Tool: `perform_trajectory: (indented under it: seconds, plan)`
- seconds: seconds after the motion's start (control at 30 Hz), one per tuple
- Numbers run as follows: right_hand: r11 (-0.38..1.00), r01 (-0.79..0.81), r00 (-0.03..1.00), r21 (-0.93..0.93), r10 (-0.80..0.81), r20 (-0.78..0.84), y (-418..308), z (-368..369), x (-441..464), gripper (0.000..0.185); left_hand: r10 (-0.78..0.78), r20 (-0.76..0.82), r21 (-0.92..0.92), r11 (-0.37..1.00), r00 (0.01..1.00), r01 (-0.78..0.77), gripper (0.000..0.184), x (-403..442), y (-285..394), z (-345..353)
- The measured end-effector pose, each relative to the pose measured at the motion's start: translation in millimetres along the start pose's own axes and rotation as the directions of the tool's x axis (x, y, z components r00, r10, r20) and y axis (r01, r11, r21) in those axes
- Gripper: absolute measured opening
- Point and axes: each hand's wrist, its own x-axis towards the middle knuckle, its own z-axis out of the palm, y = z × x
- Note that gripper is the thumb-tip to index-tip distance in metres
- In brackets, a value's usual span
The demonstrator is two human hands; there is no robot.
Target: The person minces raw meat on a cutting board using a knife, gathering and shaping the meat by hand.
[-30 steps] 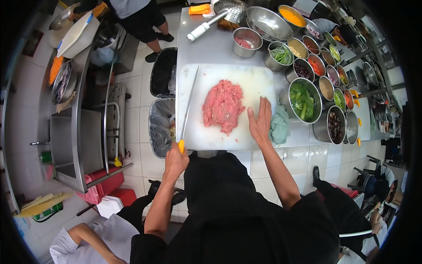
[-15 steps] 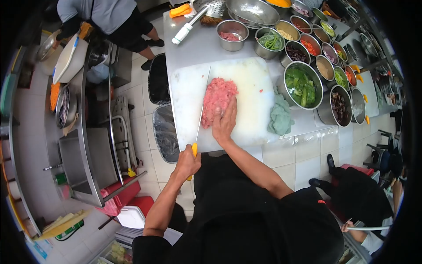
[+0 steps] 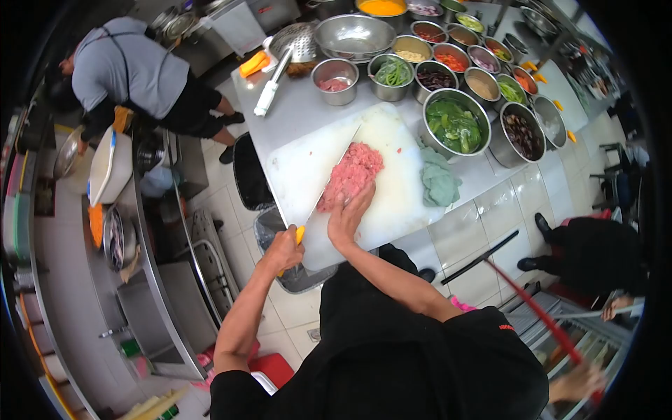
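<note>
My left hand [image 3: 283,253] is wrapped around the yellow handle of a long kitchen knife [image 3: 300,234]. The blade slants up and away along the left side of a pile of minced pink meat [image 3: 355,171], touching or nearly touching it. On the pile's near right side my right hand [image 3: 350,213] rests with its fingers stretched out, their tips against the meat. Both meat and blade are over a white cutting board [image 3: 395,199]. Small meat scraps lie elsewhere on the board. A crumpled green cloth [image 3: 439,177] sits at the board's right edge.
A pot of green leaves [image 3: 458,126] and several other ingredient pots stand right and behind. A bowl of meat [image 3: 334,82] is behind the board. Lined bins [image 3: 250,171] stand left. One person [image 3: 140,77] works far left; another person's hand [image 3: 577,383] grips a red pole at lower right.
My view has turned, so the table and board appear rotated. Hands, knife and meat keep about the same arrangement. A red pole with a long dark head has come into view at the right.
</note>
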Motion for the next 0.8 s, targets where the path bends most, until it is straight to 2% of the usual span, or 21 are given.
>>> perform_trajectory:
  seconds: [0.1,0.13,0.23,0.3,0.33,0.37,0.43,0.53,0.6,0.73,0.8]
  plan:
    - [0.999,0.0,0.999,-0.037,-0.001,-0.046,2,13,-10,0.083,0.146,0.015,0.17,0.974,0.989,-0.146,0.033,32,-25,-21]
    - [0.999,0.0,0.999,-0.046,-0.002,-0.044,4,15,-14,0.084,0.25,0.002,0.245,0.939,0.968,-0.243,0.034,46,-39,-27]
    - [0.999,-0.035,0.998,0.033,0.033,0.057,3,-2,-18,0.083,0.316,-0.06,0.386,0.882,0.947,-0.27,0.034,65,-44,-60]
    - [0.99,-0.061,0.996,0.127,0.051,0.076,6,-35,-6,0.07,0.326,-0.132,0.412,0.877,0.936,-0.247,0.031,60,-40,-83]
    - [0.996,-0.046,0.999,0.07,0.044,0.03,9,-49,6,0.061,0.33,-0.169,0.424,0.875,0.929,-0.234,0.03,57,-38,-91]
    - [0.999,-0.038,0.999,0.012,0.038,-0.014,12,-62,20,0.052,0.311,-0.2,0.383,0.898,0.929,-0.218,0.029,51,-39,-91]
    - [0.994,0.112,0.994,-0.015,-0.112,-0.017,9,-83,55,0.043,0.272,-0.268,0.303,0.934,0.924,-0.187,0.027,37,-41,-90]
    - [0.919,0.373,0.917,-0.13,-0.344,0.2,0,-92,108,0.044,0.153,-0.331,0.172,0.98,0.931,-0.1,0.024,5,-39,-71]
    - [0.912,0.396,0.874,-0.104,-0.339,0.348,9,-83,143,0.044,0.118,-0.386,0.043,0.993,0.915,-0.11,0.025,-18,-41,-41]
    - [0.878,0.469,0.749,-0.097,-0.337,0.571,16,-52,180,0.044,-0.164,-0.411,-0.228,0.971,0.896,0.073,0.03,-60,-18,21]
    - [0.785,0.61,0.653,-0.112,-0.417,0.632,35,-40,177,0.041,-0.261,-0.375,-0.308,0.94,0.89,0.145,0.031,-73,-9,50]
